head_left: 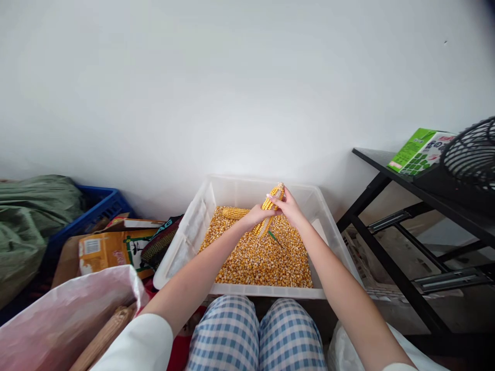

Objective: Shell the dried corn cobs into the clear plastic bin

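Note:
A yellow corn cob (268,206) is held tilted above a heap of loose kernels (259,263). My left hand (257,214) is closed around its lower middle. Higher up, near the pale end, my right hand (289,207) grips the same cob, thumb across the kernels. A bare strip without kernels runs down part of the cob. Behind my left hand a second corn cob (234,213) lies on the kernels. Below my hands a thin tool with a green part (275,238) rests on the heap. All this sits in a translucent plastic bin (266,291).
On the left are a pinkish-white sack (77,319) with bare cobs inside, an orange package (112,250), and a blue crate (98,198) with green cloth. A black metal frame table (371,157) stands right, bearing a green-white carton (419,149) and a black fan (472,154).

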Tool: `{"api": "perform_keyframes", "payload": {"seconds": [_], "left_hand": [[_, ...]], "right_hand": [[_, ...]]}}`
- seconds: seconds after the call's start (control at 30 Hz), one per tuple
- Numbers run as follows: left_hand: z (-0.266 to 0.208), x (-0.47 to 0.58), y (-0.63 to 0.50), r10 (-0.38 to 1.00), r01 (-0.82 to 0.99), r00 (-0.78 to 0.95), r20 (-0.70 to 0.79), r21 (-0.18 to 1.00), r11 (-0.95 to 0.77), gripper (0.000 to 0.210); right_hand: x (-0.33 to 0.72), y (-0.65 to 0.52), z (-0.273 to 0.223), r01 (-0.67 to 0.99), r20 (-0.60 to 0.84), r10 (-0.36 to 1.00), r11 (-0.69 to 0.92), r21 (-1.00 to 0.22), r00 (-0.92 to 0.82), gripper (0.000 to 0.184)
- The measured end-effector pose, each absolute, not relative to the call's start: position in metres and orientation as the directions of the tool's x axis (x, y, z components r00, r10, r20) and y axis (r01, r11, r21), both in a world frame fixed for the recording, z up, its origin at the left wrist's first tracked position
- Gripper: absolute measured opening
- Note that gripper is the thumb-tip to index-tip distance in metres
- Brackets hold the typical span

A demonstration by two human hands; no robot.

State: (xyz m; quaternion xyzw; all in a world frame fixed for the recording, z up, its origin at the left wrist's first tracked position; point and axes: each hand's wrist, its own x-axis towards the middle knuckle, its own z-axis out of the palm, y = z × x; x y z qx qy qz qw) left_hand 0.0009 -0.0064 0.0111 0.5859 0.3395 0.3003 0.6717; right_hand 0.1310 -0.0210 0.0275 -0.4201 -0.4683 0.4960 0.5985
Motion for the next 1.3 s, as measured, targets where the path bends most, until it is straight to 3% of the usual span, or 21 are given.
{"api": "perform_keyframes", "payload": {"seconds": [0.23, 0.4, 0.53, 0.6, 0.67, 0.77, 0.83, 0.9, 1.0, 1.2, 1.3], "left_hand": [[0.014, -0.004, -0.006, 0.74, -0.013, 0.661, -0.122, 0.985, 0.175, 0.051], [0.024, -0.012, -0.006, 0.615, -0.05, 0.785, -0.07, 0.983, 0.175, 0.06], [0.016, -0.008, -0.003, 0.701, -0.007, 0.713, 0.018, 1.0, -0.019, 0.056], [0.009, -0.004, -0.003, 0.776, 0.123, 0.627, 0.065, 0.976, -0.18, 0.054], [0.004, 0.0, -0.005, 0.846, 0.354, 0.526, 0.089, 0.881, -0.313, 0.054], [0.004, 0.005, -0.013, 0.886, 0.657, 0.435, 0.161, 0.616, -0.435, 0.056], [0.007, 0.009, -0.021, 0.878, 0.748, 0.43, 0.209, 0.463, -0.477, 0.056], [0.01, 0.016, -0.03, 0.868, 0.776, 0.443, 0.223, 0.389, -0.496, 0.057], [0.011, 0.025, -0.042, 0.878, 0.768, 0.44, 0.188, 0.427, -0.477, 0.056], [0.0, 0.028, -0.046, 0.897, 0.641, 0.428, 0.109, 0.663, -0.387, 0.051], [-0.003, 0.028, -0.039, 0.874, 0.523, 0.479, 0.084, 0.772, -0.361, 0.044]], "right_hand": [[0.137, -0.019, 0.027, -0.343, 0.047, 0.998, 0.057, -0.938, 0.037, 0.053], [0.144, -0.016, 0.03, -0.393, 0.064, 0.991, 0.107, -0.913, 0.121, 0.048], [0.142, -0.013, 0.033, -0.41, 0.073, 0.984, 0.134, -0.902, 0.161, 0.036], [0.139, -0.013, 0.033, -0.375, 0.053, 0.975, 0.132, -0.917, 0.215, 0.037], [0.136, -0.013, 0.032, -0.366, 0.02, 0.952, 0.137, -0.92, 0.306, 0.037], [0.139, -0.013, 0.028, -0.493, -0.099, 0.905, 0.132, -0.86, 0.415, 0.038], [0.144, -0.013, 0.025, -0.578, -0.177, 0.867, 0.146, -0.802, 0.465, 0.039], [0.149, -0.012, 0.022, -0.591, -0.203, 0.823, 0.187, -0.785, 0.531, 0.039], [0.153, -0.009, 0.022, -0.483, -0.12, 0.761, 0.273, -0.832, 0.637, 0.04], [0.153, -0.005, 0.023, -0.165, 0.156, 0.701, 0.367, -0.915, 0.696, 0.04], [0.151, -0.007, 0.023, -0.196, 0.119, 0.739, 0.325, -0.925, 0.663, 0.041]]}}
